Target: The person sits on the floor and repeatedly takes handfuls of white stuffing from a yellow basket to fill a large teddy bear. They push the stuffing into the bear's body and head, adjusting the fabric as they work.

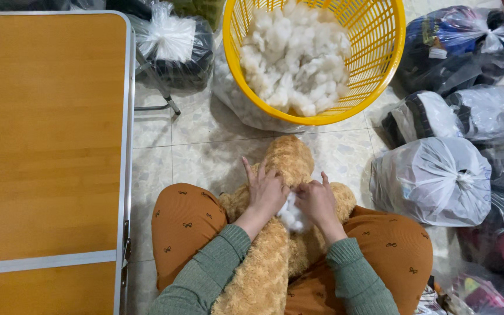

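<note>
**A:** Start with the big things. What is around the person?

**B:** A wooden tabletop (48,134) fills the nine o'clock side. At twelve o'clock a yellow basket (380,58) stands on the tiled floor (205,146), holding loose white stuffing (296,55). From one to four o'clock lie tied plastic bags (433,178) of dark goods.

**A:** And the thing in hand?

**B:** A tan plush toy (281,233) lies across the lap at six o'clock. Its long axis runs from six up toward twelve, the rounded end (288,154) pointing at the basket.

**A:** The hands?

**B:** The left hand (265,192) lies flat on the plush, fingers spread, pressing rather than clenched. The right hand (317,201) pinches at a tuft of white filling (290,217) sitting in an opening between the two hands.

**A:** Which step would you call it?

**B:** I judge it the packing of filling through the seam. The toy looks fairly plump, so it seems well along.

**A:** What does the next move call for?

**B:** Probably holding the opening apart with the left grip while the right fingers push the tuft deep and evenly, without lumping.
</note>
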